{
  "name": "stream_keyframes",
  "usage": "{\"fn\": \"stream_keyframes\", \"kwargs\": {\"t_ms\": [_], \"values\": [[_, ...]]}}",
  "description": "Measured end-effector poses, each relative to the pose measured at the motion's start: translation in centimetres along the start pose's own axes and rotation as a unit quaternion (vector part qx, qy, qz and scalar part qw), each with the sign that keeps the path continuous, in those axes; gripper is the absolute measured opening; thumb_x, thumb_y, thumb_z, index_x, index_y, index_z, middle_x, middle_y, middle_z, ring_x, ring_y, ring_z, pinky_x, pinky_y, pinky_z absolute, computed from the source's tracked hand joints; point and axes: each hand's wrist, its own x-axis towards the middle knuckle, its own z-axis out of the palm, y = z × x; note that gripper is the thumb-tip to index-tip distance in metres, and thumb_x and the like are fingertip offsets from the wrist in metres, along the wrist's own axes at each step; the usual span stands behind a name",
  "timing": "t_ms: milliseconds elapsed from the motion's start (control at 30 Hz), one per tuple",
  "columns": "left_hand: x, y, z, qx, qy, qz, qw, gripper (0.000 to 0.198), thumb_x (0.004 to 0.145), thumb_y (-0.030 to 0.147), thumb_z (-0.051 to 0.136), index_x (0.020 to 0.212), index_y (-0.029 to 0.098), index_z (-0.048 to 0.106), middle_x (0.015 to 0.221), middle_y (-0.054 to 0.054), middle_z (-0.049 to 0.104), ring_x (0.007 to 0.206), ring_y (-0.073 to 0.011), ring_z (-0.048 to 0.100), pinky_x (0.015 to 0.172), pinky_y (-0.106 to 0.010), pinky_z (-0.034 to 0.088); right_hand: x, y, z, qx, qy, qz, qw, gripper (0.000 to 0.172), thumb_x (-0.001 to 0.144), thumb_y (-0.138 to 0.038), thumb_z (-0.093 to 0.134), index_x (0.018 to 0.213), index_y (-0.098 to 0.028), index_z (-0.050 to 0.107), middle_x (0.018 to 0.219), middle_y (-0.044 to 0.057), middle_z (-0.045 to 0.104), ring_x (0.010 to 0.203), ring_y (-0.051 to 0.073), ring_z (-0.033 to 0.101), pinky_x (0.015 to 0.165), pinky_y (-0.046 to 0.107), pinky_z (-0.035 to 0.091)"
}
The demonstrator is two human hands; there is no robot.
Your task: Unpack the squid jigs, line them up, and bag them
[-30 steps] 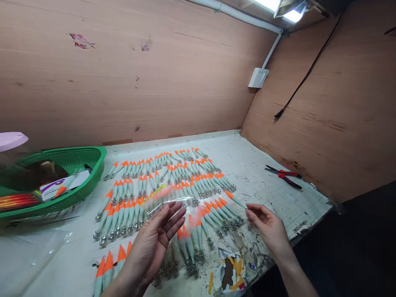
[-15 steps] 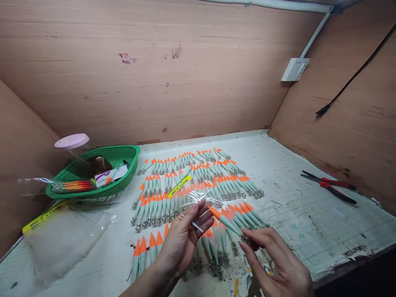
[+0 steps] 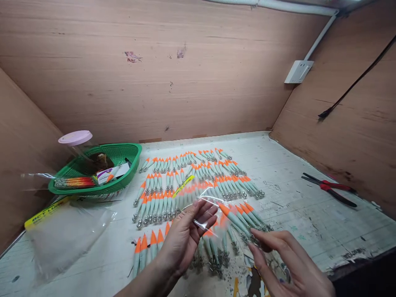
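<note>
My left hand [image 3: 190, 231], palm up with curled fingers, holds a clear plastic bag [image 3: 202, 198] with a yellow label [image 3: 183, 186]. To its right, my right hand [image 3: 286, 255] pinches the hook end of an orange-tipped, pale green lure [image 3: 235, 219]. The lure's orange tip points up and left towards the bag's edge. Beneath and behind my hands, rows of similar lures [image 3: 154, 204] lie on the white table. Some lures show blurred through the plastic.
A green basket [image 3: 136, 163] with a pink-lidded jar [image 3: 76, 137] and packed lures stands at the left. Nearer lies a stack of clear bags [image 3: 68, 235]. Red-handled pliers [image 3: 335, 189] rest at the right. Wooden walls [image 3: 185, 82] enclose the table.
My right hand and the lure in it have shifted slightly right. The lure's tip is a little farther from my left hand. The view has shifted slightly.
</note>
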Motion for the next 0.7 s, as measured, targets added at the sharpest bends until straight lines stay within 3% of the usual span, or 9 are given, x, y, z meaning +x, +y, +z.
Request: {"fn": "stream_keyframes", "kwargs": {"t_ms": [100, 200, 367, 533, 700], "values": [[-0.5, -0.5, 0.0, 0.033, -0.068, -0.033, 0.997, 0.019, 0.081, 0.022, 0.066, 0.095, 0.008, 0.069, 0.104, -0.015, 0.070, 0.095, -0.0219, 0.067, 0.088, -0.033, 0.053, 0.5, -0.6, 1.9, 0.036, 0.000, -0.015, 0.999, 0.018, 0.086, -0.013, 0.057, 0.102, -0.018, 0.062, 0.083, 0.007, 0.061, 0.077, 0.017, 0.061, 0.067, 0.027, 0.053], [-0.8, -0.6, 0.0, 0.035, -0.100, -0.045, 0.993, 0.030, 0.081, 0.029, 0.067, 0.106, 0.013, 0.065, 0.113, -0.015, 0.067, 0.099, -0.0243, 0.066, 0.089, -0.036, 0.052, 0.7, -1.2, 3.4, 0.053, 0.013, -0.049, 0.997, 0.024, 0.084, -0.006, 0.058, 0.105, -0.018, 0.061, 0.083, 0.006, 0.061, 0.079, 0.017, 0.060, 0.069, 0.030, 0.052], [-0.7, -0.5, 0.0, 0.024, -0.077, -0.039, 0.996, 0.042, 0.084, 0.033, 0.063, 0.122, 0.018, 0.053, 0.122, -0.015, 0.062, 0.100, -0.0281, 0.066, 0.084, -0.040, 0.053, 0.9, -1.7, 4.4, 0.069, 0.016, -0.079, 0.994, 0.031, 0.080, -0.003, 0.060, 0.107, -0.018, 0.063, 0.084, 0.006, 0.065, 0.078, 0.019, 0.060, 0.068, 0.034, 0.051], [-0.8, -1.0, 0.0, 0.034, -0.087, -0.040, 0.995, 0.036, 0.080, 0.026, 0.068, 0.112, 0.011, 0.061, 0.114, -0.016, 0.066, 0.107, -0.0267, 0.062, 0.091, -0.033, 0.049, 1.1, -2.4, 5.2, 0.055, 0.051, -0.074, 0.994, 0.032, 0.081, -0.004, 0.061, 0.109, -0.019, 0.062, 0.084, 0.007, 0.067, 0.077, 0.020, 0.058, 0.068, 0.036, 0.051], [-0.5, -0.9, -0.1, -0.033, -0.057, -0.055, 0.996, 0.044, 0.086, 0.038, 0.058, 0.124, 0.016, 0.052, 0.109, -0.014, 0.068, 0.103, -0.0273, 0.064, 0.091, -0.040, 0.050, 1.0, -2.7, 5.3, 0.064, 0.034, -0.087, 0.994, 0.028, 0.080, -0.002, 0.061, 0.102, -0.018, 0.064, 0.089, 0.008, 0.069, 0.080, 0.021, 0.059, 0.070, 0.036, 0.052]]}}
